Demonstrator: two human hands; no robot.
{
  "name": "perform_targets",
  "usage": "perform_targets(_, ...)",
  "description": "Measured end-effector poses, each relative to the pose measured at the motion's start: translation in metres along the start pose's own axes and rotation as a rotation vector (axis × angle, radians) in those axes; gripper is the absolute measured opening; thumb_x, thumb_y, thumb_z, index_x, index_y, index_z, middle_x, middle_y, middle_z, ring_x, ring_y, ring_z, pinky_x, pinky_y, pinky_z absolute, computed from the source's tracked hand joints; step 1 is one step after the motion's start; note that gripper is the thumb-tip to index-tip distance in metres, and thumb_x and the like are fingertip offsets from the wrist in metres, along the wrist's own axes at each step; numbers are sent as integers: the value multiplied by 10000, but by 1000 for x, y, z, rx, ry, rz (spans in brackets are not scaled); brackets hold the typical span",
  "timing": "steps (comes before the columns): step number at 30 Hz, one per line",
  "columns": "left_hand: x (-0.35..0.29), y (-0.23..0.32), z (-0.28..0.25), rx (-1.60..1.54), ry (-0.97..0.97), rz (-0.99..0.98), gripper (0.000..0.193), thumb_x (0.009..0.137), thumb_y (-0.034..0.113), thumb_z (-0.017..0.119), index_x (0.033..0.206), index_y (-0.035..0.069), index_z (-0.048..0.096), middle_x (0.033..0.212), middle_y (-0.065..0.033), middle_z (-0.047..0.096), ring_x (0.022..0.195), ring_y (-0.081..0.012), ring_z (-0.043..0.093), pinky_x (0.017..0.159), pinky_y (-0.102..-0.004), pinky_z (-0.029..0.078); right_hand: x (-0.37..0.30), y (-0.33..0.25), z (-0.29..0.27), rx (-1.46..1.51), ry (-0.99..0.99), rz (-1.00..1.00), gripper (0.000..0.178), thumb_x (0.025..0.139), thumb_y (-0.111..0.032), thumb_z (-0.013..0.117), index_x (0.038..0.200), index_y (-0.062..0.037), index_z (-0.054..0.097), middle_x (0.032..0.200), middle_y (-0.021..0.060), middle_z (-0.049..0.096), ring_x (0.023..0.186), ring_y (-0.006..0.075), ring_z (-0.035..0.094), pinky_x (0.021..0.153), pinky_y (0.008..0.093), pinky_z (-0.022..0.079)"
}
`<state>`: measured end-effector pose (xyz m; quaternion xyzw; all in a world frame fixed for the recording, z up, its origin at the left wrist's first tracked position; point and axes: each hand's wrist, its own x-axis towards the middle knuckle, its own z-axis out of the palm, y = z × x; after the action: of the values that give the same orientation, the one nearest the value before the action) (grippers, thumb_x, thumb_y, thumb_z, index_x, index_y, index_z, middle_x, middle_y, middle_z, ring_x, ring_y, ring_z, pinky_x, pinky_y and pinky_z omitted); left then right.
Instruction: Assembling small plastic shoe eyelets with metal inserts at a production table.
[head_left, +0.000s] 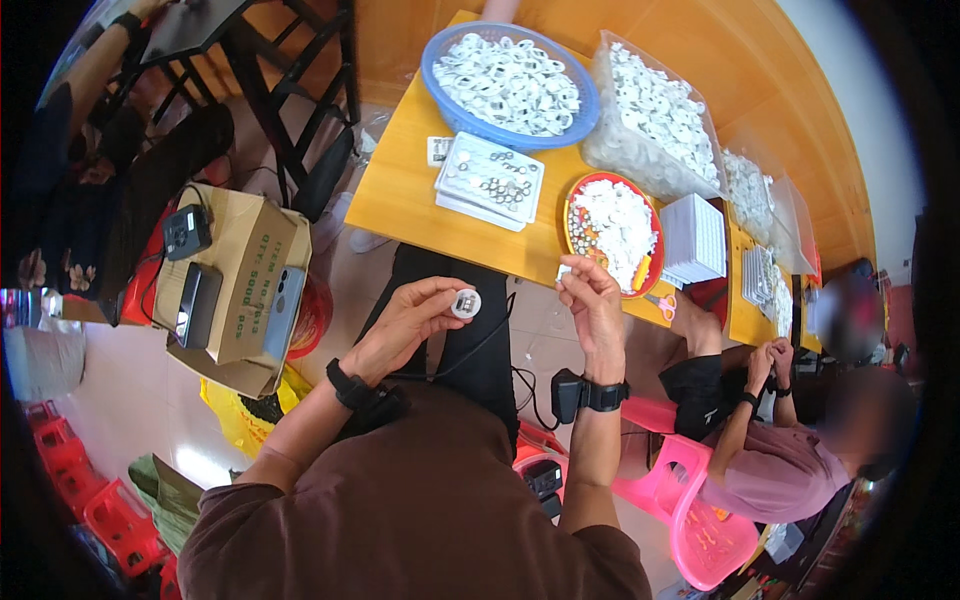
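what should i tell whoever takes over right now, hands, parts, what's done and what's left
Left hand pinches a small round white part at its fingertips, above the lap.
Right hand holds a tiny white piece at the table edge, by the red tray of white pieces.
Blue basin and clear bin are heaped with white parts; a white tray holds a few.
The two pieces are not yet joined.

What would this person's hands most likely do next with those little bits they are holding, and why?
Probably bring the right hand across to the left hand. The left fingertips hold up a small round white part with its face open, while the right pinches a tiny white piece just off the red tray; a gap separates them.
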<state>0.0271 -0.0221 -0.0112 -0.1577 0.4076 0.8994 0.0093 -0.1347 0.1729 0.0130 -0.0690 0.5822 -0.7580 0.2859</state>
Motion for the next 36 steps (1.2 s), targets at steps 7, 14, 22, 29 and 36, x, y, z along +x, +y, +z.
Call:
perform_targets(7, 1, -3, -3, -42, -39, 20, 234, 930, 162, 495, 1101, 22, 573, 1016, -72, 600, 873, -131, 606, 761, -227, 517, -12, 10, 20, -24, -90, 54, 158, 776, 10, 647, 926, -20, 608, 804, 40, 640, 726, 132, 643, 509, 194, 423)
perform_targets(14, 4, -5, -2, -52, -40, 17, 243, 933, 170, 491, 1104, 17, 571, 1011, -68, 600, 869, -130, 608, 760, -225, 516, -18, 15, 33, -189, -182, -19, 153, 789, -11, 653, 938, -14, 619, 797, 29, 628, 675, 82, 589, 582, 176, 421)
perform_targets(22, 5, -6, 0, -32, -69, 6, 255, 931, 177, 495, 1104, 3, 566, 1000, -77, 604, 871, -135, 608, 758, -228, 513, -27, 14, 58, -447, -214, -155, 138, 753, 59, 648, 869, -17, 643, 772, -7, 579, 661, 55, 541, 558, 192, 392)
perform_targets(29, 4, -9, 0, -36, -84, 16, 259, 932, 179, 495, 1107, 1, 566, 990, -67, 609, 848, -116, 604, 748, -230, 517, -33, 6, 74, -793, -314, -366, 153, 722, 53, 657, 851, -28, 661, 759, 38, 573, 616, 95, 528, 519, 222, 401)
perform_targets(36, 3, -15, -3, -6, -58, -13, 250, 927, 161, 505, 1097, -6, 581, 983, -70, 615, 843, -101, 600, 739, -230, 519, -34, 6, 77, -898, -323, -419, 156, 697, 48, 673, 836, -22, 664, 720, 42, 592, 560, 113, 512, 507, 232, 409)
